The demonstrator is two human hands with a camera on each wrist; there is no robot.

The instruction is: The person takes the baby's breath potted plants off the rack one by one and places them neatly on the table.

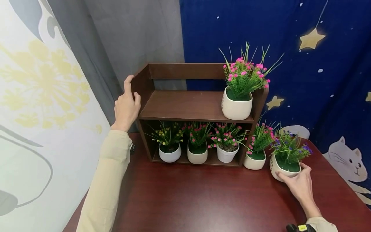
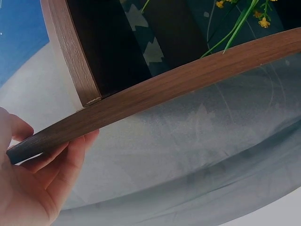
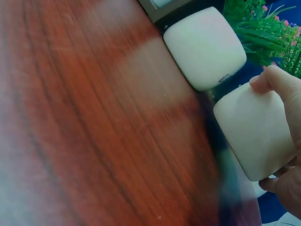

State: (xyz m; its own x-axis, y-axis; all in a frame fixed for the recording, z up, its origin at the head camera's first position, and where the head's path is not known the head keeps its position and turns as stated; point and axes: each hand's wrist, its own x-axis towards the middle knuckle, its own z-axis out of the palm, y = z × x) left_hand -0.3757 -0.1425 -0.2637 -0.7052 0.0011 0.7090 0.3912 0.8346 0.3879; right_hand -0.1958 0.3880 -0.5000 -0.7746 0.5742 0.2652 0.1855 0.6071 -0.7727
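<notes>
My left hand (image 1: 127, 108) holds the left side panel of the brown two-tier shelf (image 1: 185, 104); in the left wrist view the thumb and fingers (image 2: 67, 172) lie on either side of the panel's edge (image 2: 117, 104). At the right, my right hand (image 1: 301, 185) grips a white pot (image 1: 285, 172) with purple flowers (image 1: 292, 149), thumb on its near side. The right wrist view shows this pot (image 3: 256, 129) between thumb and fingers, beside another white pot (image 3: 205, 49). Whether the held pot touches the table cannot be told.
A pink-flowered pot (image 1: 237, 104) stands on the upper tier's right end. Below are yellow-flowered (image 1: 170, 154), red-flowered (image 1: 197, 155) and pink-flowered (image 1: 227, 154) pots. Another pink-flowered pot (image 1: 255, 162) stands outside the shelf's right side. The reddish table (image 1: 188, 199) extends in front; curtains hang behind.
</notes>
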